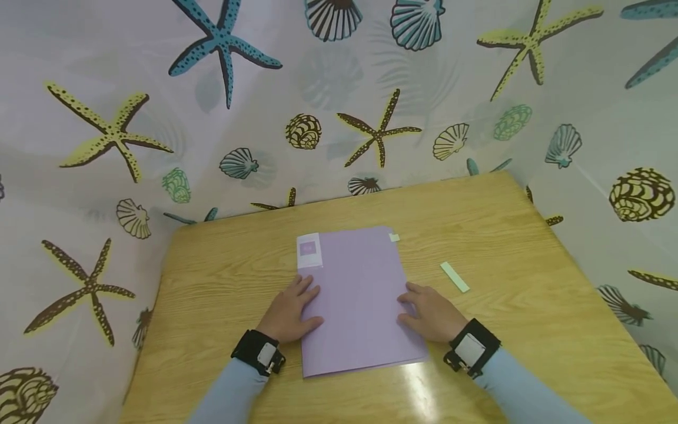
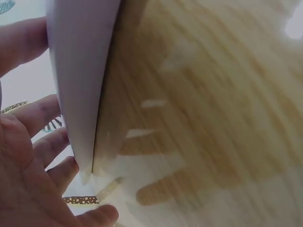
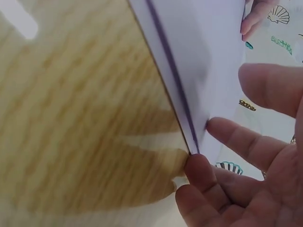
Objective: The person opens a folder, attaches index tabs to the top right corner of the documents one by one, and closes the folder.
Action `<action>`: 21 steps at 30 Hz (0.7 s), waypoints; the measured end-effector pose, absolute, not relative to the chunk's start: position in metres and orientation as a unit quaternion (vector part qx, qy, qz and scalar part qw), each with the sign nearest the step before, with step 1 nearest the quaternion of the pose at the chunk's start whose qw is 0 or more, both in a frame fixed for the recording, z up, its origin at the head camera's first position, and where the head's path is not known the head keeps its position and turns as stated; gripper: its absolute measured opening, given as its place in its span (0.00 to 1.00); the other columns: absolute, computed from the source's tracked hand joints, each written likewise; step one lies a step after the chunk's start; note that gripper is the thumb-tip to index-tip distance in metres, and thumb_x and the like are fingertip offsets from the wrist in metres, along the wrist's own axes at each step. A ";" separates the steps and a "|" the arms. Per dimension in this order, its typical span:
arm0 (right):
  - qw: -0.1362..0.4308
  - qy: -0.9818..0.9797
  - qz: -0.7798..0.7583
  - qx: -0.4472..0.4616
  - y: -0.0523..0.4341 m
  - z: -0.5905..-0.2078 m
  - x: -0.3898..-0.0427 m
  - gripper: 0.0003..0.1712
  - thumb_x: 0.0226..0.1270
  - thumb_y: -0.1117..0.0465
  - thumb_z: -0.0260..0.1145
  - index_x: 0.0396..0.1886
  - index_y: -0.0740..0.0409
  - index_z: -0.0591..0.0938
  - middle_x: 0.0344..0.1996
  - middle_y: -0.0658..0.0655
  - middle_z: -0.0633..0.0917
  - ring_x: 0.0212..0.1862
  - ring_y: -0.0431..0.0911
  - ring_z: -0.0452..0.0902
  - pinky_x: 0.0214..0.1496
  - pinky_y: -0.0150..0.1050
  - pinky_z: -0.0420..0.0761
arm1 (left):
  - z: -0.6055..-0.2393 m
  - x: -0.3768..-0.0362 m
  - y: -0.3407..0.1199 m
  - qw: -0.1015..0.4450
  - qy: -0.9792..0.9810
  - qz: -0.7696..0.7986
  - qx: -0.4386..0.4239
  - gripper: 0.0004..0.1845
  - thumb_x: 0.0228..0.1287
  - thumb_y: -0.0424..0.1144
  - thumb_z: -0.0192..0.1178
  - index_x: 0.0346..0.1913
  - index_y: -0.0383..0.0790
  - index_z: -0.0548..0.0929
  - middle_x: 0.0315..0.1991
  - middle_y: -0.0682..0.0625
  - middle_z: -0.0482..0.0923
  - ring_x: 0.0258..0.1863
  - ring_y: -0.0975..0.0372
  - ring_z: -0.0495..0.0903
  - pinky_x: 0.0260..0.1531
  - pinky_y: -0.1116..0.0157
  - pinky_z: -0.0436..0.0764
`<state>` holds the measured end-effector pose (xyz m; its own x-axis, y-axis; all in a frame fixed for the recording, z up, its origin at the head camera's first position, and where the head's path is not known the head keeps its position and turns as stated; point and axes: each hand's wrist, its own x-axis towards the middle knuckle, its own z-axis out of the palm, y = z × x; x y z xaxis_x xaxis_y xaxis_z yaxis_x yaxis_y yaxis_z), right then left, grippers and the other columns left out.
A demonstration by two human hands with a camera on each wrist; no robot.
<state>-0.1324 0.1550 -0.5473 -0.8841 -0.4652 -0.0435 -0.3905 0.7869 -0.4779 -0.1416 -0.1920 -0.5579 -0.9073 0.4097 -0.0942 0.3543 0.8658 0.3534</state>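
Note:
A light purple folder (image 1: 360,312) lies on the wooden table, a white label (image 1: 309,250) at its upper left corner and a small pale green tab (image 1: 394,237) sticking out at its upper right. My left hand (image 1: 288,312) rests along the folder's left edge, fingers extended and thumb over the cover. On the opposite edge, my right hand (image 1: 435,312) touches the side with its fingertips. In the right wrist view the folder's side (image 3: 189,71) shows a slim gap between its layers, with a fingertip (image 3: 201,165) right at the edge. The left wrist view shows fingers against the folder's side (image 2: 78,90).
A pale green strip (image 1: 455,277) lies on the table (image 1: 524,294) to the right of the folder. Behind and on both sides hangs white cloth (image 1: 323,76) printed with starfish and shells. Black bands with small devices circle both wrists.

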 end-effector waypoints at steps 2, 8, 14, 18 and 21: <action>0.081 0.943 -0.231 -0.227 0.156 -0.548 -0.132 0.25 0.63 0.51 0.67 0.55 0.61 0.81 0.62 0.72 0.72 0.61 0.66 0.69 0.61 0.57 0.70 | -0.558 -0.141 -0.190 0.082 0.966 0.141 0.199 0.38 0.59 0.60 0.61 0.70 0.46 0.69 0.74 0.48 0.54 0.74 0.50 0.48 0.62 0.37 0.59; 0.068 0.943 -0.213 -0.248 0.157 -0.550 -0.131 0.26 0.62 0.51 0.68 0.54 0.63 0.82 0.61 0.73 0.72 0.60 0.67 0.70 0.59 0.57 0.71 | -0.555 -0.136 -0.184 0.082 0.972 0.082 0.204 0.41 0.57 0.63 0.62 0.71 0.48 0.67 0.74 0.49 0.54 0.74 0.50 0.47 0.59 0.34 0.60; 0.052 0.945 -0.203 -0.250 0.156 -0.554 -0.132 0.25 0.62 0.51 0.68 0.54 0.63 0.82 0.61 0.73 0.73 0.59 0.67 0.70 0.59 0.57 0.71 | -0.560 -0.136 -0.185 0.062 0.974 0.069 0.208 0.42 0.55 0.64 0.62 0.71 0.49 0.67 0.74 0.50 0.54 0.74 0.50 0.48 0.57 0.33 0.61; 0.036 0.945 -0.209 -0.250 0.156 -0.552 -0.131 0.26 0.62 0.52 0.68 0.55 0.63 0.81 0.61 0.73 0.72 0.59 0.67 0.70 0.60 0.58 0.70 | -0.567 -0.138 -0.187 0.060 0.974 0.084 0.200 0.42 0.57 0.65 0.59 0.73 0.52 0.63 0.76 0.52 0.50 0.75 0.51 0.45 0.58 0.32 0.58; 0.038 0.942 -0.223 -0.249 0.157 -0.551 -0.129 0.26 0.62 0.54 0.68 0.56 0.64 0.80 0.62 0.73 0.71 0.60 0.68 0.68 0.61 0.59 0.69 | -0.570 -0.137 -0.189 0.069 0.973 0.114 0.190 0.42 0.60 0.65 0.57 0.74 0.53 0.61 0.76 0.54 0.47 0.75 0.53 0.42 0.59 0.32 0.57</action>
